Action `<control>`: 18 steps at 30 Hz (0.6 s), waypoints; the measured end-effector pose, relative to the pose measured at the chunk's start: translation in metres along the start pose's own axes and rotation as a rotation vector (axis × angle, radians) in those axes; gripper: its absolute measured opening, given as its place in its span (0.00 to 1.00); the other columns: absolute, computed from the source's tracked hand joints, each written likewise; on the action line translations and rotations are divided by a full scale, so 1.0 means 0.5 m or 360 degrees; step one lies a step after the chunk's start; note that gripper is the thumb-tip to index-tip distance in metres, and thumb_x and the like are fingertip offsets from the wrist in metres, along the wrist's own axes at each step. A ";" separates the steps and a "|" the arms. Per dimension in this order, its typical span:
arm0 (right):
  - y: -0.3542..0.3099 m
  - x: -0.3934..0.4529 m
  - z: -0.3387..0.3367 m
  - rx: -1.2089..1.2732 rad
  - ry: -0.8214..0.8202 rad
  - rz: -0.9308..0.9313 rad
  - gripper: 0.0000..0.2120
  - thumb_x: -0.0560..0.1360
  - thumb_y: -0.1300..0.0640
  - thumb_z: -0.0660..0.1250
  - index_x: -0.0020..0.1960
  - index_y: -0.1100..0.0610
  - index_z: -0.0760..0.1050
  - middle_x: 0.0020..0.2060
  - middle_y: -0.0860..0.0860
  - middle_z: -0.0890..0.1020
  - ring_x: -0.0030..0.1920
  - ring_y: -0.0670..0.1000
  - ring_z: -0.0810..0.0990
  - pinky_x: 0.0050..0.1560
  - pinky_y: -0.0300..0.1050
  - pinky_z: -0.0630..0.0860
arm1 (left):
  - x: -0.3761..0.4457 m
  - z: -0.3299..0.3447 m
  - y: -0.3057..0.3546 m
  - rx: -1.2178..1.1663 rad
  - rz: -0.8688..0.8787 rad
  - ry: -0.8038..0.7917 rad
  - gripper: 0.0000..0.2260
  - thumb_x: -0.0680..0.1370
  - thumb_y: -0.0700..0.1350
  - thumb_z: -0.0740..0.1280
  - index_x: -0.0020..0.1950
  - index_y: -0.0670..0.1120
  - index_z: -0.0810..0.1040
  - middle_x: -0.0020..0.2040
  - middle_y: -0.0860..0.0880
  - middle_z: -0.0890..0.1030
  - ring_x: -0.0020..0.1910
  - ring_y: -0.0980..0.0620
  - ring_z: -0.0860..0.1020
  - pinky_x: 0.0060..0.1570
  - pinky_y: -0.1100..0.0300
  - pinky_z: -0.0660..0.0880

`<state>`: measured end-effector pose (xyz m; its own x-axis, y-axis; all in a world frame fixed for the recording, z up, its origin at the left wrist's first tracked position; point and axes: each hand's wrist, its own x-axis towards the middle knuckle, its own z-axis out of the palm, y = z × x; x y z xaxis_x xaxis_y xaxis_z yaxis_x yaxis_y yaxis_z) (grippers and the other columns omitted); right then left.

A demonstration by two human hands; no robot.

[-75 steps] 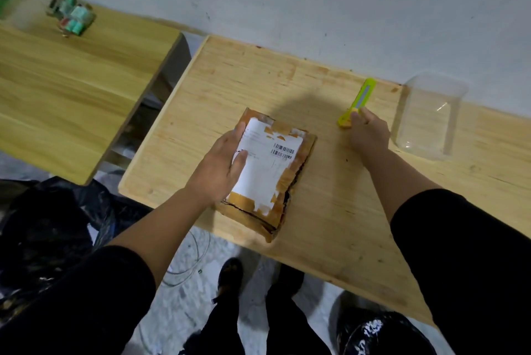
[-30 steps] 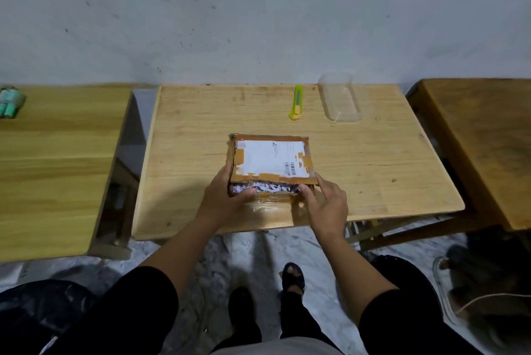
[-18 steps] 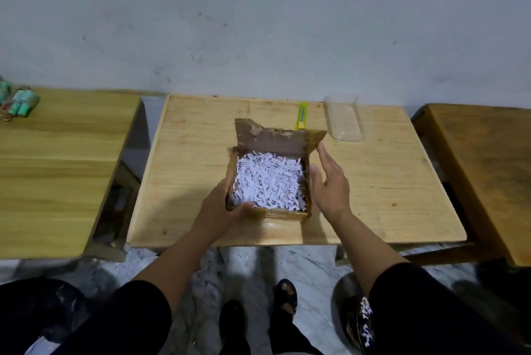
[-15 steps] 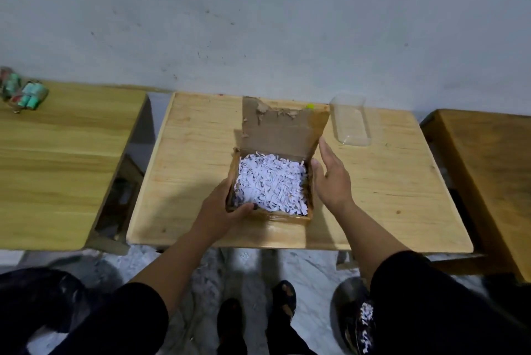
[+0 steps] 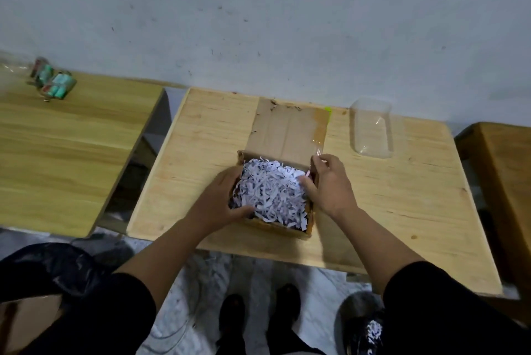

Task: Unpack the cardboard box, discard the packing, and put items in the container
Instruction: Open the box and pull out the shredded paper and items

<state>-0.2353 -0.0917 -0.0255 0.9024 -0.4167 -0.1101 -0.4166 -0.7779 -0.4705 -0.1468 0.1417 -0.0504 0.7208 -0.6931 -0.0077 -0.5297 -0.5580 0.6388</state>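
- Pale wooden bench against a grey wall; a second bench sits left, a darker one right, marble floor below.
- Left hand curls round the cardboard box at its left wall, thumb in the shredded paper.
- Right hand hooks over the right wall, fingers bent into the shreds.
- Box near the front edge, flap laid back toward the wall.
- Clear container lies well right, long axis running toward the wall.
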 end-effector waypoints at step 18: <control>-0.027 0.009 0.092 -0.0235 -0.0609 -0.0239 0.52 0.67 0.51 0.74 0.75 0.51 0.40 0.72 0.64 0.53 0.72 0.64 0.56 0.70 0.57 0.64 | 0.091 0.078 0.021 0.0322 -0.0119 -0.0534 0.50 0.70 0.49 0.74 0.76 0.47 0.37 0.77 0.39 0.42 0.76 0.42 0.48 0.71 0.51 0.59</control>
<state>-0.2205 -0.0614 -0.0598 0.9184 -0.1108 -0.3797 -0.2636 -0.8872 -0.3787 -0.1370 0.0866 -0.0740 0.5926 -0.7388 -0.3209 -0.5827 -0.6682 0.4625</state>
